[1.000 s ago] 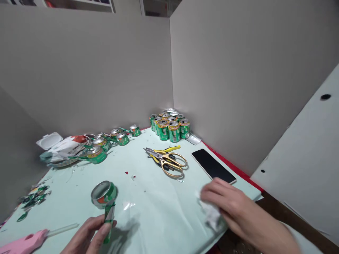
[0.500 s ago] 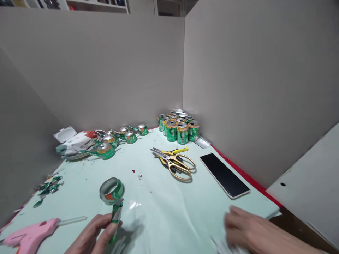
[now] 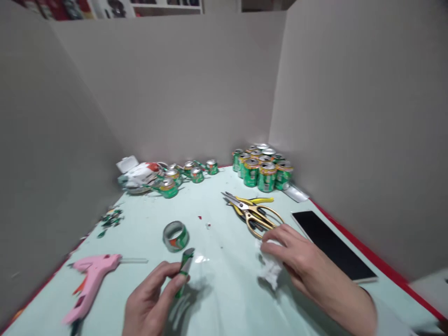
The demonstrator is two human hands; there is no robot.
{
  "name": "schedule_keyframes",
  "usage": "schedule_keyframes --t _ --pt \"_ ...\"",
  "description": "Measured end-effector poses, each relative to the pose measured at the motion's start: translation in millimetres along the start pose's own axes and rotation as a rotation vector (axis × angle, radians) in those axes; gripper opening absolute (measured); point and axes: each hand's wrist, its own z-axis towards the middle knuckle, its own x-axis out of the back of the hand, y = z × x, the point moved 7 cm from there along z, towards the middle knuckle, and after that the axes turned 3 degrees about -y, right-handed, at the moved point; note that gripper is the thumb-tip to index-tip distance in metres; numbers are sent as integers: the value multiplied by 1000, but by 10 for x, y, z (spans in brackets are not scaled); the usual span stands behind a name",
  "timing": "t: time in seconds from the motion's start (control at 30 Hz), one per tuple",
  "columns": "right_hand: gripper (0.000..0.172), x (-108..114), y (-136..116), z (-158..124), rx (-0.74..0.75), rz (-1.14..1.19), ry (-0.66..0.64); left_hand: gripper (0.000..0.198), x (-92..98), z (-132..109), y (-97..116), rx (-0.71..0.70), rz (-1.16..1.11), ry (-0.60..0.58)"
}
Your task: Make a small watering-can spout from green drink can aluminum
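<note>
Between the thumb and fingers of my left hand (image 3: 154,296) is a green strip of can metal (image 3: 186,267), curled and held upright. Just beyond it, a ring cut from a can (image 3: 175,236) rests on the table. My right hand (image 3: 297,261) is closed on a crumpled white tissue (image 3: 271,269), which hangs below the fingers. Its fingertips are close to the handles of the gold-handled scissors (image 3: 245,207). Those scissors lie across yellow-handled pliers (image 3: 264,200).
A pink glue gun (image 3: 94,280) lies at left, near green metal scraps (image 3: 111,219). Cut can pieces (image 3: 168,188) and a wipes pack (image 3: 140,173) sit at the back. Several cans (image 3: 267,177) stand in the corner. A phone (image 3: 332,245) lies at right. Grey panels (image 3: 168,84) enclose the table.
My right hand has moved up and leftward from the table's front edge, bringing the white tissue into clear view. My left hand still holds the strip. The whole view has shifted.
</note>
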Motion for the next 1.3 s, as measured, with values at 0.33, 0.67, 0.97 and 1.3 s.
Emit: schedule_keyframes --t 0.33,0.67,0.97,1.3 --pt "36 -379 -197 582 150 -204 57 15 -99 -7 153 -118 -2 -59" --pt "31 -347 -142 500 156 95 23 9 -144 -29 181 -303 116 -103" --pt "42 -535 -503 714 137 668 -109 16 -300 -39 93 -376 164 -312" --pt "4 -708 -498 572 20 777 19 24 -362 -63 119 -418 197 -378"
